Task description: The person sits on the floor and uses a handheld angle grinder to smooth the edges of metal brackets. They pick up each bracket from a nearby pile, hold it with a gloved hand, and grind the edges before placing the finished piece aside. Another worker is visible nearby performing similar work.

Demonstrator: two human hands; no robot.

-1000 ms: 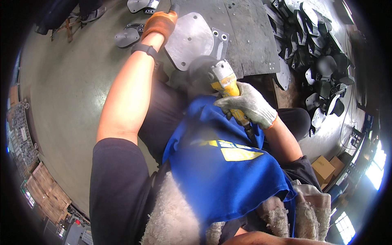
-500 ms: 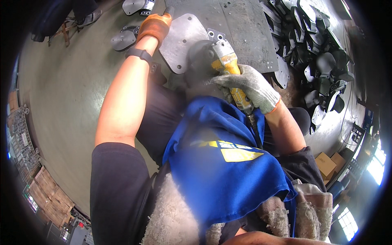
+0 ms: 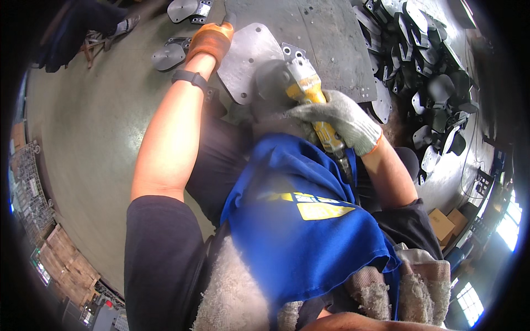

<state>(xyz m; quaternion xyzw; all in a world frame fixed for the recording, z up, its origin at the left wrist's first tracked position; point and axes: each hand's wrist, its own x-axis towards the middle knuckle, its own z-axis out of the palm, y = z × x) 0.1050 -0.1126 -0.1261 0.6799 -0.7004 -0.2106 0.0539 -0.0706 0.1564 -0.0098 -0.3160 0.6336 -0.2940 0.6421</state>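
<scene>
My left hand (image 3: 210, 43), in an orange work glove, is closed at the upper left edge of a flat grey metal plate (image 3: 248, 77) with several round holes. A dark round end (image 3: 229, 20) sticks out past its fingers; whether that belongs to the plate I cannot tell. A grey-white knit glove covers my right hand (image 3: 345, 118), which is wrapped round the body of a yellow angle grinder (image 3: 312, 90). The grinder's head lies over the plate's right side. Its disc is blurred, and contact with the plate cannot be made out.
Under the plate is a dark worktop (image 3: 337, 49). Many metal parts (image 3: 436, 88) are heaped at the right. Similar plates (image 3: 168, 57) lie on the floor at the left. Another person's legs (image 3: 83, 33) show at the far left. Cardboard boxes (image 3: 441, 223) stand lower right.
Both hands, the plate and the grinder sit slightly lower in view. The grinder's head has shifted a little over the plate. The other person's legs at the upper left have moved.
</scene>
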